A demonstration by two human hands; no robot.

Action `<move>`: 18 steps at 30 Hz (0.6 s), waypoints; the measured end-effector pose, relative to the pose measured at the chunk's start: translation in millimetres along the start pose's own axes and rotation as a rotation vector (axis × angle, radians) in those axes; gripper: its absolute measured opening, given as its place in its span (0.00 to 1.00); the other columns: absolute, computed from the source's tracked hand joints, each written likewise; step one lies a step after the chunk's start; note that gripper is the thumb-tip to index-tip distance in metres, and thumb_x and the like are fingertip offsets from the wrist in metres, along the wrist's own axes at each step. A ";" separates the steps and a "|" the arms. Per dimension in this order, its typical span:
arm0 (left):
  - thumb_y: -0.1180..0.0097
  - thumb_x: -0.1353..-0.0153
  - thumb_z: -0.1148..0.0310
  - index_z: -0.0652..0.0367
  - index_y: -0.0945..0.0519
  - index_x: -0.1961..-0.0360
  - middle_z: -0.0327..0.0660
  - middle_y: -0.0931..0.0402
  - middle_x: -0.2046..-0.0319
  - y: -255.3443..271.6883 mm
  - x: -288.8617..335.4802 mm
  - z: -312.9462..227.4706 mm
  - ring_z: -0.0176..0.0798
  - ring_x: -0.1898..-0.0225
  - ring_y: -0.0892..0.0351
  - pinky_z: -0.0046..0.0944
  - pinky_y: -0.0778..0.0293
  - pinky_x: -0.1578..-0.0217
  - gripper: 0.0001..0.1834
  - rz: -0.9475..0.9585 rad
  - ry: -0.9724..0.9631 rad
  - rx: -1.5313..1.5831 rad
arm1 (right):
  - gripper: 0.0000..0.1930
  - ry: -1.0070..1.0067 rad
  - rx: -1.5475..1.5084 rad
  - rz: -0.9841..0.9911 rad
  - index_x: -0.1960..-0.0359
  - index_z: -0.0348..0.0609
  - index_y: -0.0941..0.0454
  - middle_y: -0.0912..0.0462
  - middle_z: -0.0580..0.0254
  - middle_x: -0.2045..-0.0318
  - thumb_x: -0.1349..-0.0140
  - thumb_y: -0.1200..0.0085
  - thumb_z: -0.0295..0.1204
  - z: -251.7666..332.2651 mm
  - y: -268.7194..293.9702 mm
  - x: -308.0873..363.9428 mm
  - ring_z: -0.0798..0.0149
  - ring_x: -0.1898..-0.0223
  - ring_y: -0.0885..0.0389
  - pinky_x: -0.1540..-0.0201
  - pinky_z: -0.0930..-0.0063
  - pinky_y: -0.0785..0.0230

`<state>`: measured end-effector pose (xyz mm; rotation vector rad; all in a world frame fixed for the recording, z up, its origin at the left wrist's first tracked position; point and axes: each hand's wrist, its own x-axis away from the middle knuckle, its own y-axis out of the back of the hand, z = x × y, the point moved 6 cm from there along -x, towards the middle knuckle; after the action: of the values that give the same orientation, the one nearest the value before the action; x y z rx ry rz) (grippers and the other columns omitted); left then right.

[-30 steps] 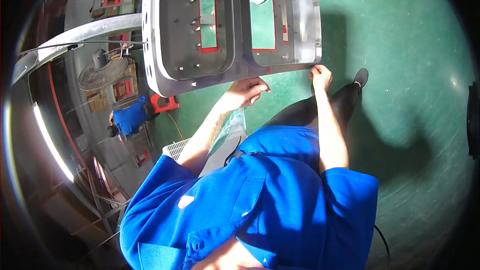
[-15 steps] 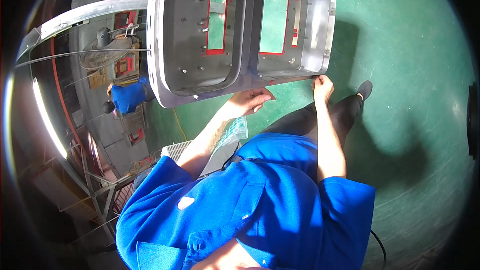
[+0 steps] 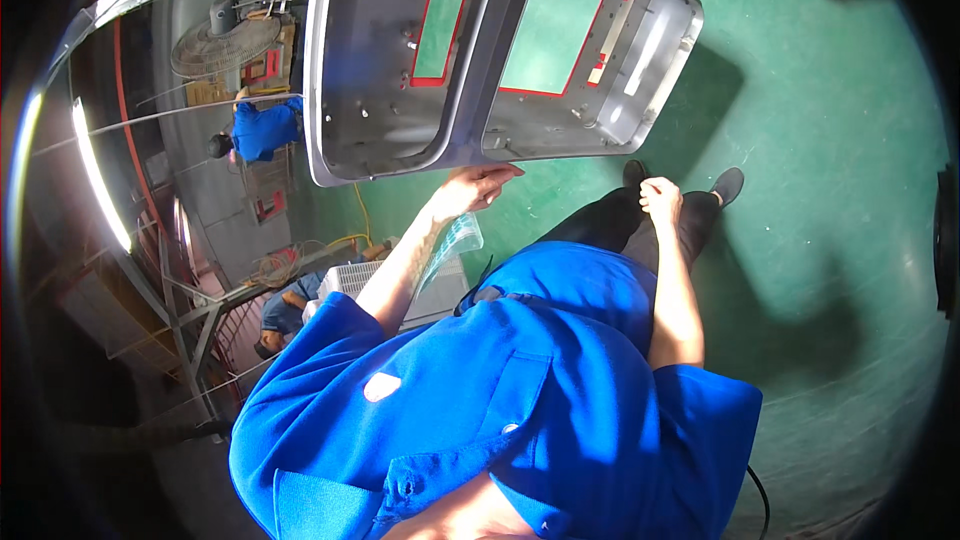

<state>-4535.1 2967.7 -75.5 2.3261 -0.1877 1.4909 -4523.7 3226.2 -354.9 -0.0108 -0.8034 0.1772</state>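
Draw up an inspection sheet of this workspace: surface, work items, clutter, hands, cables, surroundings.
Surface: green floor, with dark shadows.
Work items: grey metal housing in front of the person, with red-edged cutouts.
Clutter: translucent teal sheet by the left forearm; pale crate at lower left.
Hands: left hand by the housing's near edge, contact unclear; right hand apart from it, fingers curled. Whether either holds anything cannot be told.
Cables: yellow cord at left; black cable at lower right.
Surroundings: fan, co-worker in blue, lit tube, all left.
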 end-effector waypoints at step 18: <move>0.52 0.39 0.66 0.62 0.26 0.65 0.31 0.40 0.91 -30.0 -43.4 7.7 0.26 0.90 0.43 0.31 0.49 0.89 0.10 -0.388 -0.116 0.116 | 0.04 -0.143 0.200 -0.005 0.70 0.37 0.22 0.21 0.60 0.80 0.45 0.47 0.24 71.3 193.0 -57.1 0.71 0.84 0.24 0.84 0.79 0.31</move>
<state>-4538.1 2988.7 -124.4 2.3674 0.3124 1.2048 -4643.4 3403.0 -361.0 0.1937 -0.9248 0.2552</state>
